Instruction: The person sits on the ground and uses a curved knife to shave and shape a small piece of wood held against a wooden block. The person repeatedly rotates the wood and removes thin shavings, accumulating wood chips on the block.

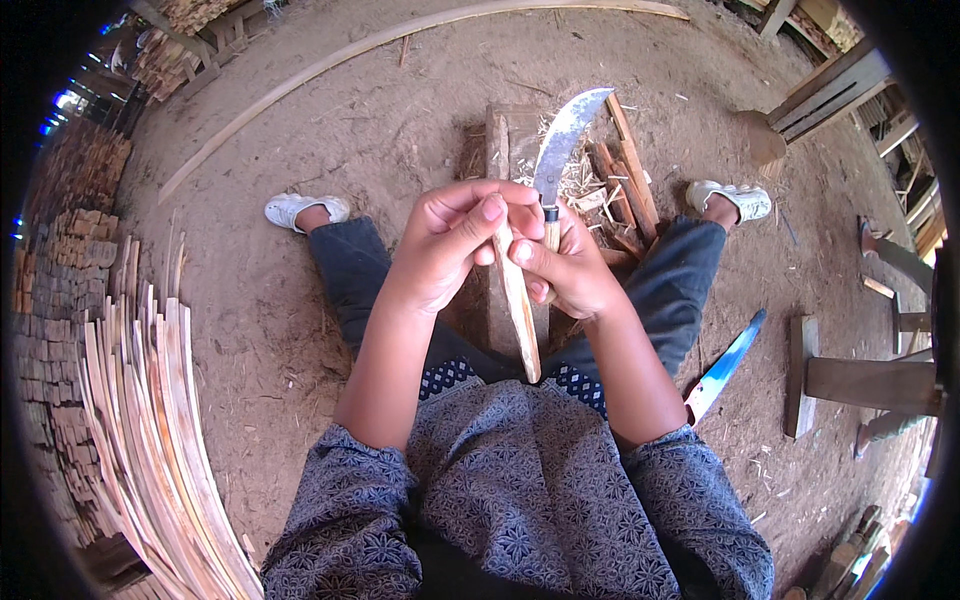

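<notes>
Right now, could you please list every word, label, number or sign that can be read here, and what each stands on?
None can be read.
The curved grey steel knife: small dark marks on its blade, too small to tell whether any are lettering.
The pale tapered wooden stick: no lettering visible.
The patterned grey-blue cloth shirt: flower shapes, no letters visible.
</notes>
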Demonstrator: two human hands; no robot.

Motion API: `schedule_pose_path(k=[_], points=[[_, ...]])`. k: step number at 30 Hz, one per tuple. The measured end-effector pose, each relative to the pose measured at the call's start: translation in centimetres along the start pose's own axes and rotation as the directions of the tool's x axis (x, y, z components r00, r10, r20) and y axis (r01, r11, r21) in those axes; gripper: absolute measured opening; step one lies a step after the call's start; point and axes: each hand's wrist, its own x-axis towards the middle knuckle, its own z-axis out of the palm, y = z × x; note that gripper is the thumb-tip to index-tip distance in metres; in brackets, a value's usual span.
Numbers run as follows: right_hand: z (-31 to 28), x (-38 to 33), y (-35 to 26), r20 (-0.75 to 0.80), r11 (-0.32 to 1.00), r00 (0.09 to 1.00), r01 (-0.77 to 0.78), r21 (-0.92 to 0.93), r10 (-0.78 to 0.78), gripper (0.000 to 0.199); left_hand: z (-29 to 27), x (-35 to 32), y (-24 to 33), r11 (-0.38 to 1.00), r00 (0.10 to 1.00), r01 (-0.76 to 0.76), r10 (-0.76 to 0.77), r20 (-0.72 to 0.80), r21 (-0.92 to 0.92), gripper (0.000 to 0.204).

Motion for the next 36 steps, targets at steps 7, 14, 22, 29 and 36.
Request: schedule_pose_path(k=[7,14,22,29,36], points=[[-2.7,1.1,1.3,-0.191,0.951,0.981,-0.025,-0.309,-0.036,0.055,-0.2,1.5,-1.7,0.986,0.973,-0.051,0.085,-0.214,0.160,0.031],[-6.0,3.0,2.3,-0.273,0.994,0.960,0.045,-0.096,-0.070,0.031,0.8,-0.5,0.4,0.622,0.654,-0.593,0.742,-0.144,0.511,0.042],[-9.1,4.4,2.3,-0.288,0.991,0.952,0.124,0.049,-0.105,0.020,5.2,-2.4,8.6,0.365,0.388,-0.921,0.831,0.400,0.135,0.049],[-9.4,5.1,2.2,-0.269,0.996,0.959,0.088,0.002,-0.084,0.017,6.5,-0.8,5.6,0.276,0.329,-0.929,0.922,0.206,0.246,0.016],[-9.7,5.2,2.6,-0.295,0.995,0.952,0.093,0.039,-0.078,0.023,7.3,0.0,4.2,0.173,0.178,-0.976,0.984,0.030,0.130,0.032]])
